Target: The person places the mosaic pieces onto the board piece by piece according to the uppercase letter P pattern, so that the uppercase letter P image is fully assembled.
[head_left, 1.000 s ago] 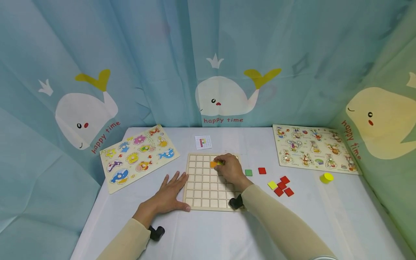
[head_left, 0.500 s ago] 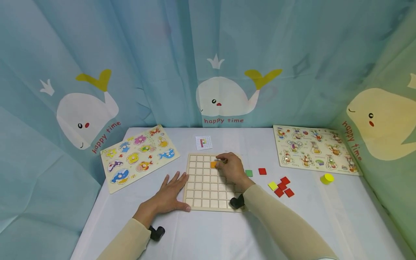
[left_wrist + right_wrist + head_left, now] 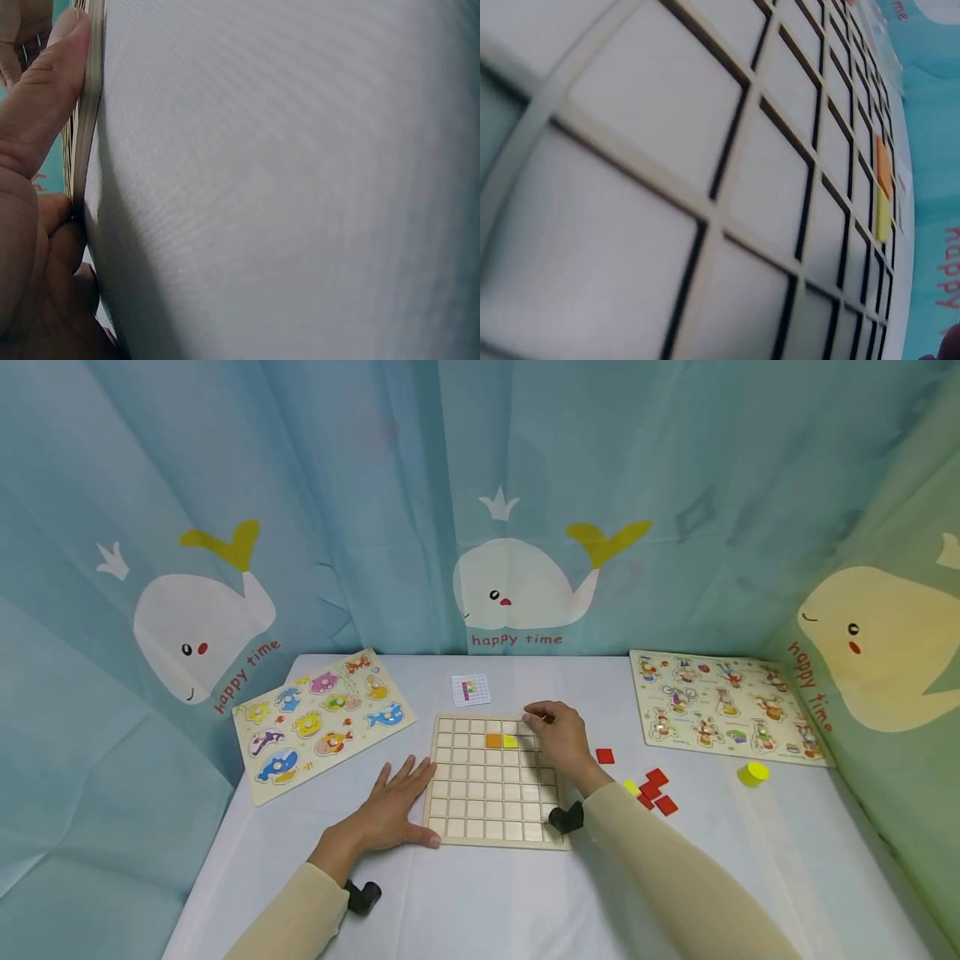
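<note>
A: So, starting at the left — what is the left hand (image 3: 390, 814) doing?

B: It lies flat on the white table (image 3: 465, 902), fingers straight and spread, thumb pressed along the near left edge of the grid board (image 3: 480, 793). The left wrist view shows the thumb (image 3: 45, 97) right against the board's rim. It holds nothing; it only braces.

A: Good. A board like that probably slides easily on cloth, so I'd keep that steady pressure on while tiles go in. And on the board itself?

B: An orange tile (image 3: 492, 741) sits in the second row from the far edge, and a yellow tile (image 3: 510, 742) just beside it on the right, touching or nearly so. The yellow one looks slightly askew in its cell, though I can't be sure.

A: Then I'd judge it wants a flat press with one fingertip until it seats. Where's the right hand (image 3: 561, 739)?

B: Over the far right part of the board, just right of the yellow tile, fingers curled. I see no tile in them, but their undersides are hidden.

A: And further right?

B: Loose tiles on the table: one red tile (image 3: 604, 756) alone, then a small cluster of red tiles (image 3: 656, 791) with a yellow one partly behind the forearm.

A: I'd check the small pattern card (image 3: 470, 690) beyond the board before choosing a colour.
</note>
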Available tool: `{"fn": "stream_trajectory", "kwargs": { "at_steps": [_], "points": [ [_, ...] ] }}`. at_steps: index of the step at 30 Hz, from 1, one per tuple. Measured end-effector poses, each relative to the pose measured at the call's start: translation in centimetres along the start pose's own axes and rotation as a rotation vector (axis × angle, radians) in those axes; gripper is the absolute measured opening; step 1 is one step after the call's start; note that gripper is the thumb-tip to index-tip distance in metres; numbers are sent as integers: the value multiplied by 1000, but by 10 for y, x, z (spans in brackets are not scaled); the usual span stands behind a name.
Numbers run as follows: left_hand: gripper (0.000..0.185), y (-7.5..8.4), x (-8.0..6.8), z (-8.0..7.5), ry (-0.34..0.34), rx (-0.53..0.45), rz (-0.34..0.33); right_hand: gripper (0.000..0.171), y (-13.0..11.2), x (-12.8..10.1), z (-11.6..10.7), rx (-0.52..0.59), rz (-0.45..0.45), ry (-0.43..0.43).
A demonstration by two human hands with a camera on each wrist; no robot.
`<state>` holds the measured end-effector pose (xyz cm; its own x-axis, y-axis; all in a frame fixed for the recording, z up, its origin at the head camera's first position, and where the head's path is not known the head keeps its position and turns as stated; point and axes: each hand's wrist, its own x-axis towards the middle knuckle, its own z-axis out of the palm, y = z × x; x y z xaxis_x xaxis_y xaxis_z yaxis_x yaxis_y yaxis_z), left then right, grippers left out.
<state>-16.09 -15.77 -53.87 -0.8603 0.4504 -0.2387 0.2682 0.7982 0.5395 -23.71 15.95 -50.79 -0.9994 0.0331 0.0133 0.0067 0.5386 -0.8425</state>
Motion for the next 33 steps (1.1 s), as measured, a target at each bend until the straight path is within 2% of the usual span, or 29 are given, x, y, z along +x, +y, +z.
{"fn": "stream_trajectory", "kwargs": {
  "at_steps": [7,11,17,25,33],
  "points": [
    [121,0,0,0,0,-2,7,28,7,-3,-24,47,26,55],
    [121,0,0,0,-5,-3,14,29,15,-7,-44,22,39,96],
    [122,0,0,0,-9,-2,3,35,35,-20,-78,-37,119,114],
    [123,1,1,-2,-6,-6,-9,42,67,-46,-115,-85,173,81],
    [123,0,0,0,-7,-5,-1,49,94,-86,-146,-162,213,58]
  ]
}}
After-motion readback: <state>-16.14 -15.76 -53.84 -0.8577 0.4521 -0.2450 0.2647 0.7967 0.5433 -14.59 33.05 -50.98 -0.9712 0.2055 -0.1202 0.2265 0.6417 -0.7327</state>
